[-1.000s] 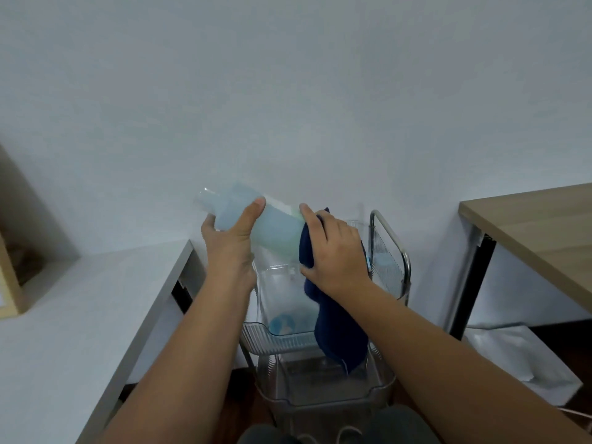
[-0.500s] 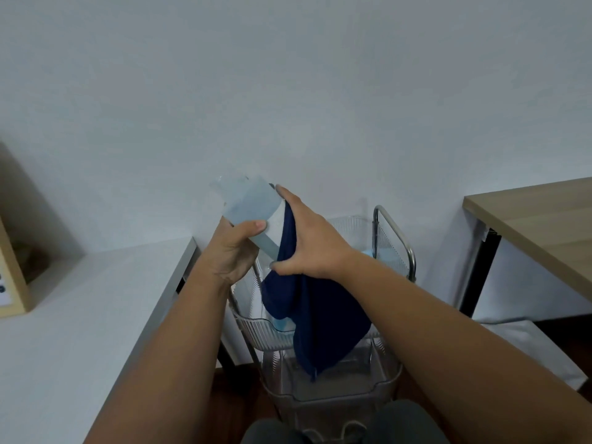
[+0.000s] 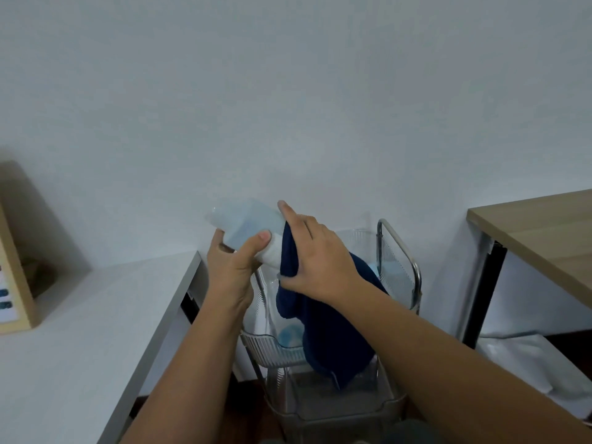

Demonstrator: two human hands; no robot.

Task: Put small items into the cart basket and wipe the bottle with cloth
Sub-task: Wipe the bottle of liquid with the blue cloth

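My left hand (image 3: 232,270) grips the pale blue bottle (image 3: 246,229), thumb curled over its side, holding it tilted above the cart basket (image 3: 272,347). My right hand (image 3: 315,261) wraps the navy cloth (image 3: 333,334) round the bottle's lower part, fingers curled, cloth hanging into the basket.

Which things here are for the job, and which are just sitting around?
For the job:
bottle, held by the left hand
dark blue cloth, pressed on it by the right hand
cart basket

Just sitting around:
white table
wooden table
wooden frame
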